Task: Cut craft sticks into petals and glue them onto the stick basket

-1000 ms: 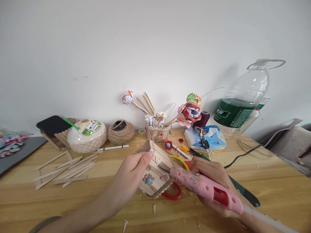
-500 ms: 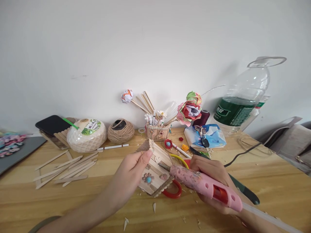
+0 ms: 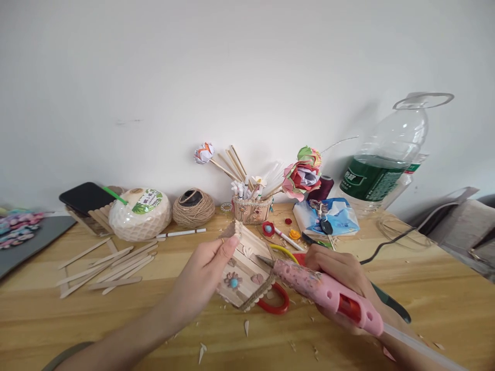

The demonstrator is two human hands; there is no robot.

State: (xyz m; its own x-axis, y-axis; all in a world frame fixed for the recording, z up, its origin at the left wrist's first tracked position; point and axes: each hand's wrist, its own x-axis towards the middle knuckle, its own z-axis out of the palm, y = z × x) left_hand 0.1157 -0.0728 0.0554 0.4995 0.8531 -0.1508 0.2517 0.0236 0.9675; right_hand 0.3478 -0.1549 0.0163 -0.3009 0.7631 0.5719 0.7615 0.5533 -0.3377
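My left hand (image 3: 211, 263) is closed on the upper edge of a small wooden craft-stick box (image 3: 243, 293), thumb on its near face. That face, tilted toward me, carries a brown flower with a blue centre, heart-shaped wood pieces and a pale petal-shaped cluster (image 3: 248, 251). My right hand (image 3: 344, 273) is wrapped round a pink hot glue gun (image 3: 320, 288), its clear glue stick running out at the back. The metal nozzle points left, close beside the pale cluster; whether it touches the wood I cannot tell. Red-handled scissors (image 3: 279, 301) lie partly hidden behind the box.
Loose craft sticks (image 3: 116, 268) lie at left, near a wrapped coconut (image 3: 139, 214) and a twine ball (image 3: 193, 207). Behind stands a decorated holder (image 3: 252, 211) with sticks and paper flowers. A tissue pack (image 3: 340, 219), a large bottle (image 3: 381, 172) and a black cord (image 3: 381, 247) are at right.
The glue gun's nozzle has shifted slightly to the right, a little away from the pale cluster. The box has moved slightly left in my left hand. Both grips stay the same.
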